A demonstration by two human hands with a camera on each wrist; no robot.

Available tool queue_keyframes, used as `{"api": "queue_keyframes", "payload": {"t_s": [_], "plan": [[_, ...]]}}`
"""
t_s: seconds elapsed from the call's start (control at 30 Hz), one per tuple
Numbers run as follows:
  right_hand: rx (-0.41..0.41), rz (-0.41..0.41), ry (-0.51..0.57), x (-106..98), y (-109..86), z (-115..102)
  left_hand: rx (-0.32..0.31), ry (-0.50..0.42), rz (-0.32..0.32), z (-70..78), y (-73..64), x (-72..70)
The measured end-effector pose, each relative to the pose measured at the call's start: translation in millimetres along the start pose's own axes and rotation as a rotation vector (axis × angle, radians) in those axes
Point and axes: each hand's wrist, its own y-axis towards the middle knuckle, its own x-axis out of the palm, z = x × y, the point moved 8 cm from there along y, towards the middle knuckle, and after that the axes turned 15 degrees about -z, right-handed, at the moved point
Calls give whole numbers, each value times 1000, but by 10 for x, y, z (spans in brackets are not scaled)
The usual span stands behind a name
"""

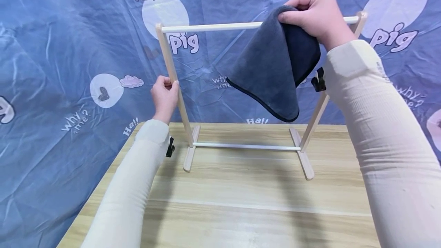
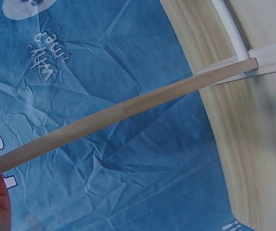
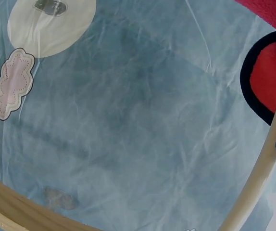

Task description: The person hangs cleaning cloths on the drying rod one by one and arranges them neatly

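My right hand [image 1: 318, 16] pinches a dark grey cloth [image 1: 263, 64] with black trim by its top, between thumb and fingers. The cloth hangs folded in front of the white top bar [image 1: 210, 27] of a wooden rack, its wide lower edge well above the table. In the right wrist view part of the black-edged cloth [image 3: 267, 79] looks red at the right edge. With thumb and fingers, my left hand [image 1: 165, 94] grips the rack's left post [image 1: 186, 119] about halfway up. The left wrist view shows those fingers [image 2: 1, 197] at the lower end of the image.
The rack stands on flat wooden feet [image 1: 304, 163], joined by a white lower bar [image 1: 244, 146], on a light wood table [image 1: 220, 209]. A blue curtain [image 1: 69, 49] with printed pigs and words hangs behind and left of the table.
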Motion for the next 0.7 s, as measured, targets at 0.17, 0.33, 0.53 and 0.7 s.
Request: {"api": "queue_keyframes", "payload": {"t_s": [0.17, 0.33, 0.53, 0.7], "plan": [[34, -6, 7, -27, 32, 20, -11, -5, -6, -16, -2, 18], [108, -41, 2, -36, 48, 55, -8, -15, -15, -26, 6, 25], [173, -82, 35, -33, 84, 88, -3, -15, -11, -23, 17, -3], [198, -112, 35, -47, 106, 121, -6, -3, -15, -14, 11, 10]]}}
